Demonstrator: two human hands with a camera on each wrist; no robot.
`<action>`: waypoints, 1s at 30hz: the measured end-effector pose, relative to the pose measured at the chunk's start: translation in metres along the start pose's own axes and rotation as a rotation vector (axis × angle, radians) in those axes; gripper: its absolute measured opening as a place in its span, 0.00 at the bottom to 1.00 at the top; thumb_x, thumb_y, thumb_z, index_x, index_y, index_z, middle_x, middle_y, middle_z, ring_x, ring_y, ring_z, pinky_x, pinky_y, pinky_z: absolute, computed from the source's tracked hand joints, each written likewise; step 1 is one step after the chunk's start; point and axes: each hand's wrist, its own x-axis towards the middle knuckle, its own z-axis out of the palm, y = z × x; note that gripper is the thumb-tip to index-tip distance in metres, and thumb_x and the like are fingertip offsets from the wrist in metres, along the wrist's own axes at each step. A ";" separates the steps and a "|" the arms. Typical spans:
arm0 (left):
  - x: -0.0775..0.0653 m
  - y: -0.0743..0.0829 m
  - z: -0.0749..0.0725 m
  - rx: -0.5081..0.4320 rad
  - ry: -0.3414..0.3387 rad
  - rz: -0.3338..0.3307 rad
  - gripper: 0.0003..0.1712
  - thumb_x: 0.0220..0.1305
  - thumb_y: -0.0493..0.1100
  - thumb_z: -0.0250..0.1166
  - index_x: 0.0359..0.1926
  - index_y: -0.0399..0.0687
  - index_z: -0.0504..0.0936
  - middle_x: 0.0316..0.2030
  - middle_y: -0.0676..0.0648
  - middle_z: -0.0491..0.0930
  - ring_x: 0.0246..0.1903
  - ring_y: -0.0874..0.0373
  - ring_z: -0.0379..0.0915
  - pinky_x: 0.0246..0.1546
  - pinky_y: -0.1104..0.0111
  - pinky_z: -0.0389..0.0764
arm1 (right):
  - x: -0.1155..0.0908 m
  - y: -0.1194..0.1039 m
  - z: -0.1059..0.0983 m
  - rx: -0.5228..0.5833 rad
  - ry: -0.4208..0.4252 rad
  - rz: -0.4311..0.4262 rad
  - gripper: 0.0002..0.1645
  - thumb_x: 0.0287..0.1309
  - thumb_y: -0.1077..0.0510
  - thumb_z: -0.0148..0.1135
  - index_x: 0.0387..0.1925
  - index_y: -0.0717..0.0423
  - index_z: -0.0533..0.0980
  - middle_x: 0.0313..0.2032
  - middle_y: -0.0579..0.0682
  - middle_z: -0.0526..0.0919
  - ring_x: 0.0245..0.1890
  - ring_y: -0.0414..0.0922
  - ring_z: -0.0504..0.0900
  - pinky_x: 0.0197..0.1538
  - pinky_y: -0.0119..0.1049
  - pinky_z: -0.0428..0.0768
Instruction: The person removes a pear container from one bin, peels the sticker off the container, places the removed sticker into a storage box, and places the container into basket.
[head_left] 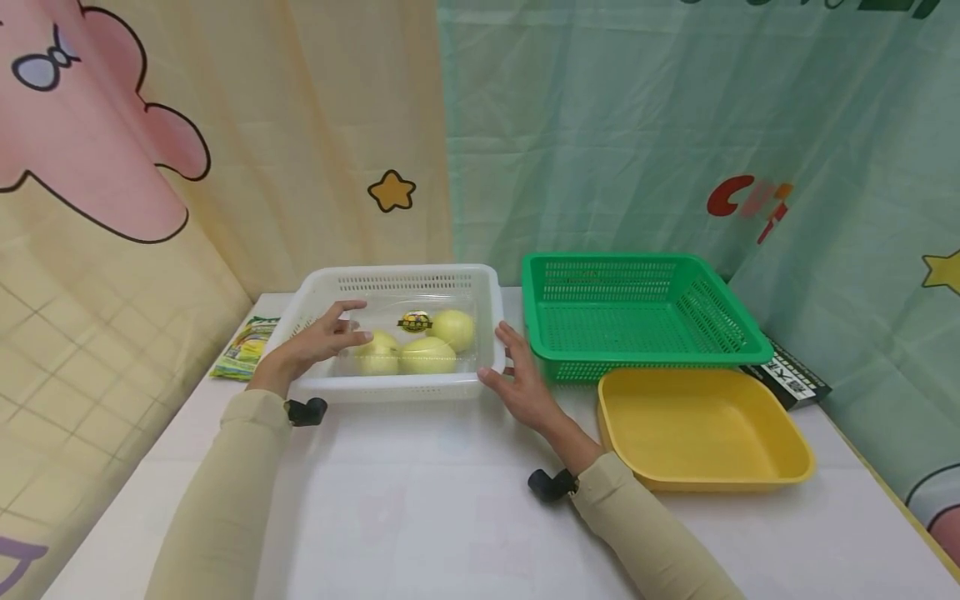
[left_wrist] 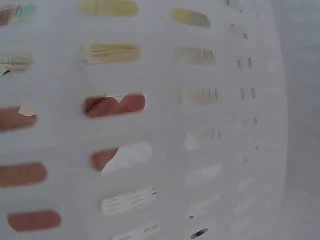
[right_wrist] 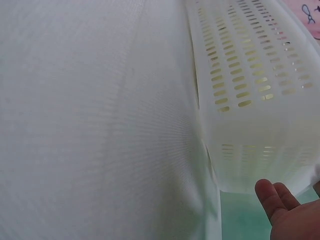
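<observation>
A white plastic basket [head_left: 390,390] with slotted walls stands on the table in the head view. Inside it is a clear plastic package [head_left: 390,312] with a dark and yellow label, holding 3 pale yellow-green round fruits [head_left: 429,357]. My left hand [head_left: 318,337] reaches over the basket's left side, thumb and fingers spread at the package's left edge; whether they touch it I cannot tell. At the basket's right front corner is my right hand [head_left: 525,387], its fingers apart beside the wall. Slotted basket wall [left_wrist: 165,135] fills the left wrist view, partly hiding that hand. The right wrist view shows fingers [right_wrist: 272,200] extended near the basket's end.
Right of the white basket stands a green slotted basket [head_left: 645,360], with a yellow tray [head_left: 697,483] in front of it. A black box with a printed code [head_left: 787,375] lies at the right. A green and yellow packet [head_left: 246,348] lies at the left. Curtains hang behind the table.
</observation>
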 end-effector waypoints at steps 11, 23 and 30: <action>-0.005 0.010 0.002 -0.020 0.073 0.091 0.45 0.62 0.58 0.61 0.72 0.56 0.45 0.73 0.33 0.33 0.73 0.35 0.27 0.67 0.38 0.46 | -0.004 -0.011 -0.003 0.036 -0.014 -0.017 0.42 0.63 0.57 0.57 0.72 0.57 0.49 0.74 0.52 0.45 0.66 0.57 0.62 0.63 0.54 0.69; -0.004 0.011 0.011 -0.177 0.117 0.199 0.40 0.65 0.52 0.60 0.71 0.63 0.47 0.75 0.44 0.31 0.72 0.35 0.30 0.63 0.33 0.51 | 0.000 0.000 0.000 0.016 -0.009 -0.015 0.43 0.62 0.56 0.58 0.72 0.54 0.49 0.74 0.49 0.44 0.66 0.56 0.61 0.63 0.52 0.70; -0.013 0.023 0.016 -0.204 0.134 0.177 0.40 0.65 0.50 0.59 0.71 0.63 0.47 0.75 0.50 0.29 0.73 0.37 0.24 0.63 0.31 0.45 | 0.000 0.001 0.000 0.002 -0.005 -0.017 0.42 0.62 0.54 0.58 0.72 0.52 0.49 0.74 0.46 0.45 0.66 0.55 0.62 0.62 0.52 0.71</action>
